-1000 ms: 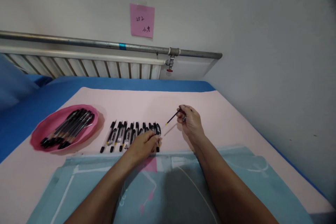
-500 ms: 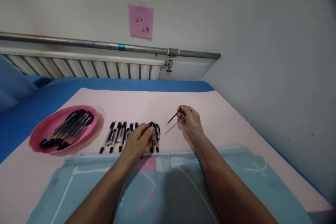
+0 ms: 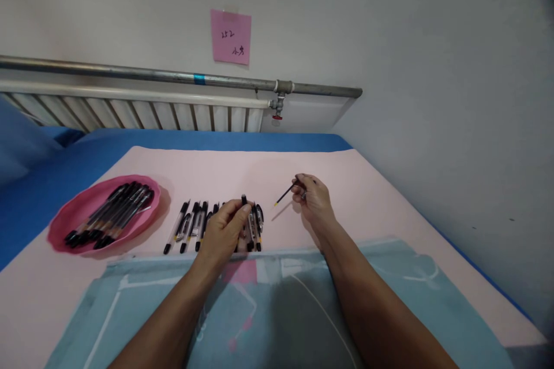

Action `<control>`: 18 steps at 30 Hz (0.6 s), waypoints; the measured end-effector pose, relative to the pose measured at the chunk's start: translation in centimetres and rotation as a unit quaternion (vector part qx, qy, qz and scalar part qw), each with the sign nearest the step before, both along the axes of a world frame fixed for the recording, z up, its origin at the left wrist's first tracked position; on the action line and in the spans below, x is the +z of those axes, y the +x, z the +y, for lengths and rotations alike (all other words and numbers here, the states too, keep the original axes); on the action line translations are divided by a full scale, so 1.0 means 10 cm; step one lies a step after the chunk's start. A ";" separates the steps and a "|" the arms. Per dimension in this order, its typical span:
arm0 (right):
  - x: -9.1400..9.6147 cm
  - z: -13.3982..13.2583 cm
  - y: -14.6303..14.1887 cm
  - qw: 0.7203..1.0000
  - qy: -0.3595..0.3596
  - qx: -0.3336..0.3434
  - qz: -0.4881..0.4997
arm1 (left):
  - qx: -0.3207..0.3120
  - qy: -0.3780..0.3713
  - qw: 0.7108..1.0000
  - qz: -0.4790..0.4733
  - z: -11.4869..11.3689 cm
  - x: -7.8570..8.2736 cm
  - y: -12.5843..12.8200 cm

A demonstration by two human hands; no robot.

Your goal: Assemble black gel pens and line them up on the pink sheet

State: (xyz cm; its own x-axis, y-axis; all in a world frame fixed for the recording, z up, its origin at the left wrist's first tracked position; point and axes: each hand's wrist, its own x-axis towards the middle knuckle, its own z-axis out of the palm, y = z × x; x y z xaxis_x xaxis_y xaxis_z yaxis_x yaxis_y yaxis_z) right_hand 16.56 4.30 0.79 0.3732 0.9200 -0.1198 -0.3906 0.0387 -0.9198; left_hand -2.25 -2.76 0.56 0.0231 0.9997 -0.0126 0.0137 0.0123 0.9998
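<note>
In the head view my left hand (image 3: 225, 233) is closed, thumb and fingers pinching a pen barrel (image 3: 244, 200) whose black end sticks up; its lower part is hidden by the fingers. To the right, my right hand (image 3: 315, 199) is closed on a thin dark pen refill (image 3: 285, 192), its yellow end angled down to the left, above the pink surface. A row of clear-barrelled pens (image 3: 176, 228) with black ends lies beside and partly behind my left hand, with black pen caps (image 3: 259, 213) among them.
A pink plastic dish (image 3: 156, 199) holding several assembled black pens (image 3: 119, 210) stands at the left. A blue-green cloth (image 3: 389, 277) covers the near part of the pink tabletop (image 3: 208, 167). Behind are a radiator (image 3: 173, 115), a metal pipe (image 3: 142, 72) and a red-handled valve (image 3: 277, 117).
My left hand has shifted slightly, and the pen's black end now stands up above its fingertips. My right hand and the refill are almost unchanged.
</note>
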 end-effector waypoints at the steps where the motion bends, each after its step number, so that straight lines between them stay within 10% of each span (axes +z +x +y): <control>1: 0.00 0.00 0.00 1.000 0.000 -0.001 0.001 | 0.001 -0.001 1.000 -0.003 0.00 -0.01 0.00; 18: 0.01 0.00 0.00 1.000 -0.004 -0.005 -0.008 | -0.016 0.000 1.000 0.019 0.05 -0.11 0.11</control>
State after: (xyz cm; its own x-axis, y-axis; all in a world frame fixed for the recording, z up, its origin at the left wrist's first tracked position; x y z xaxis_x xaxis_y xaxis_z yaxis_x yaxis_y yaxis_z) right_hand 16.55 4.30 0.86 0.3851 0.9149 -0.1206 -0.3751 0.0358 -0.9263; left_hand -1.13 -2.30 -0.51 0.0541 0.9984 -0.0136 0.0527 0.0107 0.9986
